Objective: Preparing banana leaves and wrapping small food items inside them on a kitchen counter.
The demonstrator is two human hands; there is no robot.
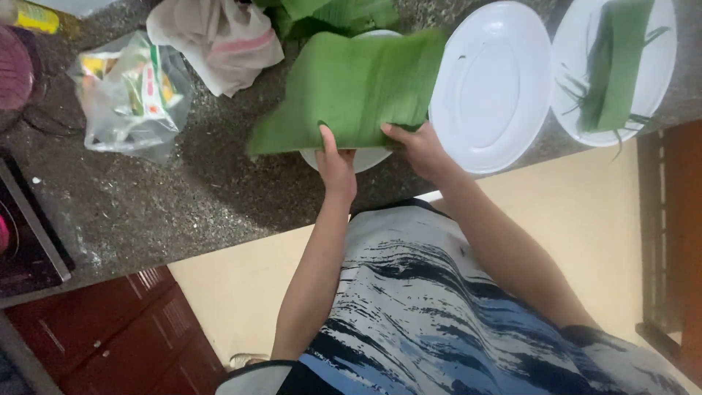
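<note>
**Two hands grip a banana leaf over a white plate**

Near the upper middle of the frame, both hands hold the lower edge of a large green banana leaf [351, 91]. The left hand [337, 167] is closed on the edge with its thumb lying up on the leaf's face. The right hand [418, 148] pinches the same edge just beside it, thumb on top and fingers hidden beneath. The leaf is spread wide and partly covers a white plate [365, 159], whose rim shows below it between the two hands.

To the right lies an empty white oval plate [491, 88], touching or nearly touching the leaf's right edge. In the upper right corner another white plate [662, 66] carries a strip of banana leaf [613, 66] with frayed edges. More green leaves [329, 13] lie at the top, behind the held one.

In the upper left, on the speckled dark stone counter [183, 190], sit a clear plastic bag of packets [131, 91] and a crumpled whitish bag [219, 40]. Red-brown cabinet doors [110, 336] fill the lower left.
</note>
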